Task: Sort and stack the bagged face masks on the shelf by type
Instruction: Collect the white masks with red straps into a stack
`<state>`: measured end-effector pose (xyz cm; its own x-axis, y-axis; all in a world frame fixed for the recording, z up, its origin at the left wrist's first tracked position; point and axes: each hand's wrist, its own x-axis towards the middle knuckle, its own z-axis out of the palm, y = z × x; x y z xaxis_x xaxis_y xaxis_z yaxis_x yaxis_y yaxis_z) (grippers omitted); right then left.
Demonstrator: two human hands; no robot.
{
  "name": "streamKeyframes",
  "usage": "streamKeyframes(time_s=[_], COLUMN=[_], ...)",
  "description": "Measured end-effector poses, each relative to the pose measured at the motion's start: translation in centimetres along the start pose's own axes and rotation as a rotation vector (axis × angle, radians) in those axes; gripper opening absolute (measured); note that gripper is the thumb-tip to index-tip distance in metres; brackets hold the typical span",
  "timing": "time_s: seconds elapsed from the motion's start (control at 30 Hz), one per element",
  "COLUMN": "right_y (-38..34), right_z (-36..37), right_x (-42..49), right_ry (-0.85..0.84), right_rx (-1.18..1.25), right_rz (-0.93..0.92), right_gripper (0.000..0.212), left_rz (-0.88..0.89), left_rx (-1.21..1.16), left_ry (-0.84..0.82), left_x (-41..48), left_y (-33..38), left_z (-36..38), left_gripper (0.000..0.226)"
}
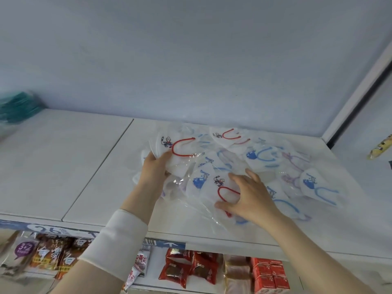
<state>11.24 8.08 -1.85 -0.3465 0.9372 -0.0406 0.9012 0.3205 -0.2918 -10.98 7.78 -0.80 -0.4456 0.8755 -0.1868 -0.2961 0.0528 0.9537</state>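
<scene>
Head view, top shelf. Bagged face masks [261,166]: a loose, overlapping heap in clear plastic bags, lying on the right-hand panel of the white shelf [63,162].

- Types seen: white masks with red ear loops, with blue ear loops, and with pale purple loops. Each has a small cartoon print. A short blue word is printed on some bags, too small to read.
- Left hand [157,166]: fingers curled round the edge of a red-looped mask [180,151], holding it at the left rim of the heap. A white sleeve [114,240] covers the forearm.
- Right hand [250,196]: fingers spread wide and resting on a second red-looped bag [220,185] at the front of the heap; no grip visible.
- Blue-looped mask [318,185]: at the right edge of the heap.
- Teal stack [19,107]: far left of the shelf, blurred, well apart from the heap.
- Price strip [48,230]: on the shelf's front edge, with "26" legible.
- Lower shelf: snack packet marked "3+2" [23,249], orange packets with large white Chinese characters [53,255], red wrapped snacks [186,270], red boxes [269,274].
- Yellow packet [380,147]: at the right edge of the view.
</scene>
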Motion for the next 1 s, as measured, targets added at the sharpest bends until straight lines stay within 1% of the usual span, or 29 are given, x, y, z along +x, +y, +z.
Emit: streamKeyframes(time_s=[0.07, 0.13, 0.2, 0.3, 0.37, 0.43, 0.5, 0.57, 0.63, 0.67, 0.73, 0.77, 0.83, 0.87, 0.93, 1.0], right_y=[0.1, 0.2, 0.4, 1.2, 1.8, 1.7, 0.9, 0.0, -0.4, -0.5, -0.5, -0.6, -0.8, -1.0, -1.3, -1.5], right_z=[0.5, 0.6, 0.3, -1.2, -2.6, -3.6, -4.0, -3.7, -3.2, -2.9, -2.4, -2.2, -2.4, -2.5, -2.8, -2.7], right_x=[-0.1, 0.0, 0.0, 0.2, 0.6, 1.3, 2.1, 2.7, 3.0, 3.0, 2.8, 2.8, 2.6, 2.7, 3.0, 3.3], right_ry=[0.0, 0.029, 0.075, 0.212, 0.34, 0.396, 0.376, 0.346, 0.29, 0.261, 0.252, 0.278, 0.331, 0.327, 0.326, 0.38], right_rx=[0.02, 0.068, 0.124, 0.293, 0.366, 0.339, 0.27, 0.215, 0.203, 0.216, 0.303, 0.402, 0.709, 0.848, 0.969, 1.019], right_rz=[0.001, -0.011, -0.012, -0.002, -0.059, -0.187, -0.312, -0.374, -0.361, -0.36, -0.364, -0.332, -0.174, -0.095, -0.016, -0.006], right_gripper=[0.094, 0.084, 0.073, 0.068, 0.069, 0.07, 0.071, 0.075, 0.081, 0.084, 0.09, 0.091, 0.091, 0.087, 0.077, 0.073], left_rz=[0.001, 0.002, 0.006, 0.017, 0.031, 0.063, 0.077, 0.064, 0.074, 0.108, 0.164, 0.173, 0.2, 0.214, 0.249, 0.328], left_rx=[-0.015, -0.023, -0.019, 0.016, 0.098, 0.123, 0.128, 0.138, 0.166, 0.191, 0.225, 0.232, 0.243, 0.253, 0.303, 0.372], left_ry=[-0.033, -0.052, -0.034, 0.04, 0.051, -0.037, -0.2, -0.341, -0.409, -0.425, -0.429, -0.418, -0.414, -0.432, -0.474, -0.483], left_x=[-0.1, -0.2, 0.1, 0.9, 1.1, 0.6, -0.1, -1.0, -1.4, -1.5, -1.5, -1.4, -1.0, -0.8, -0.6, -0.2], left_y=[-0.1, -0.2, -0.2, 0.0, 0.3, 0.5, 0.4, 0.5, 0.6, 0.6, 0.6, 0.7, 0.9, 1.1, 1.6, 1.8], left_z=[0.1, 0.1, -0.2, -1.3, -1.4, -0.5, 0.7, 1.7, 2.1, 2.2, 2.2, 2.1, 1.9, 1.9, 2.2, 2.4], left_gripper=[0.012, 0.012, 0.011, 0.021, 0.024, 0.026, 0.023, 0.016, 0.02, 0.021, 0.018, 0.016, 0.016, 0.016, 0.014, 0.025])
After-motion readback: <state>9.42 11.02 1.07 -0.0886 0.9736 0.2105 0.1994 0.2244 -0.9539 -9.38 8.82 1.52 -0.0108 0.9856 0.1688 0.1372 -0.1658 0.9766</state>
